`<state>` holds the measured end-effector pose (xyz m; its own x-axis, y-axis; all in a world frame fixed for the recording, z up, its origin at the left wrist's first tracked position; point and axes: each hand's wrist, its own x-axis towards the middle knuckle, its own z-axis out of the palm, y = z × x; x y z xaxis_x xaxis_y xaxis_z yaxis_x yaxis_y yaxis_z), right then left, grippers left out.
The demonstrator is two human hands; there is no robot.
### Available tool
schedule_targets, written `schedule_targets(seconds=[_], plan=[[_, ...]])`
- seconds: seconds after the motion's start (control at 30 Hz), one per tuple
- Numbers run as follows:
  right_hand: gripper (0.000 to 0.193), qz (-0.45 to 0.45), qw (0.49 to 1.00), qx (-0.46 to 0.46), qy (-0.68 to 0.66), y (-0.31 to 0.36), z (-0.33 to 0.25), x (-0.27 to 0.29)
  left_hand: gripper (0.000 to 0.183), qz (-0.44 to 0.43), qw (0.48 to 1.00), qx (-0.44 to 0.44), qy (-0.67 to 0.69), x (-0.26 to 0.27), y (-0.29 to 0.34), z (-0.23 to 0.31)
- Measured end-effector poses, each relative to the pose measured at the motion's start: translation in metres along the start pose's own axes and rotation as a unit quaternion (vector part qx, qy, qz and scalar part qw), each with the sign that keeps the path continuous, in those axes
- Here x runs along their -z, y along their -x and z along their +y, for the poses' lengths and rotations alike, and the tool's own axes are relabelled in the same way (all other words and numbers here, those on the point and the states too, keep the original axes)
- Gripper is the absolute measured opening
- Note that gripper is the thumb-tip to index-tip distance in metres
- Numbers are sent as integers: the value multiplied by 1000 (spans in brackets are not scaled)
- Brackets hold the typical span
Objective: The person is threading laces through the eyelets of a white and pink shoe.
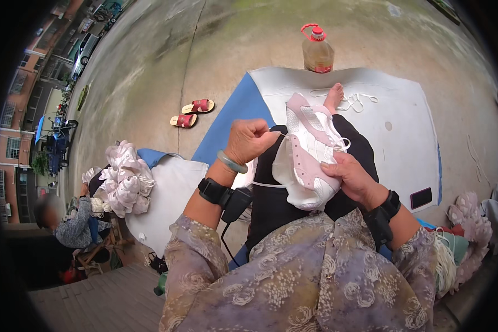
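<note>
A pink and white sneaker upper rests over my lap, its toe toward me. My right hand grips its right edge, with the thumb on top. Just left of the upper, my left hand is closed in a pinch on a white shoelace that runs to the row of eyelets. Another stretch of white lace crosses my dark trousers. On the upper's right side, a loop of lace stands out.
Beyond my bare foot, loose laces lie on a white sheet, with a jug behind. A phone lies right; red slippers sit left. Piled uppers stand near another seated person; more uppers lie right.
</note>
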<state>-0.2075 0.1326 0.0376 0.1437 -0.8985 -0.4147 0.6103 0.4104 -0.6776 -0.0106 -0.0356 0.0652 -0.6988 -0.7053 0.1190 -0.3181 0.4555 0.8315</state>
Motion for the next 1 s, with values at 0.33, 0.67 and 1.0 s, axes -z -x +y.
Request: schedule_targets(seconds=[0.33, 0.67, 1.0], plan=[[36, 19, 999, -29, -26, -7, -6, 12, 52, -111, 989, 6, -99, -19, -55, -20], [39, 15, 999, -46, 13, -3, -6, 5, 39, -107, 976, -123, -144, -23, -54, -11], [41, -20, 985, -56, 160, -2, -11, -11, 15, -106, 984, -110, -89, -10, -52, -1]])
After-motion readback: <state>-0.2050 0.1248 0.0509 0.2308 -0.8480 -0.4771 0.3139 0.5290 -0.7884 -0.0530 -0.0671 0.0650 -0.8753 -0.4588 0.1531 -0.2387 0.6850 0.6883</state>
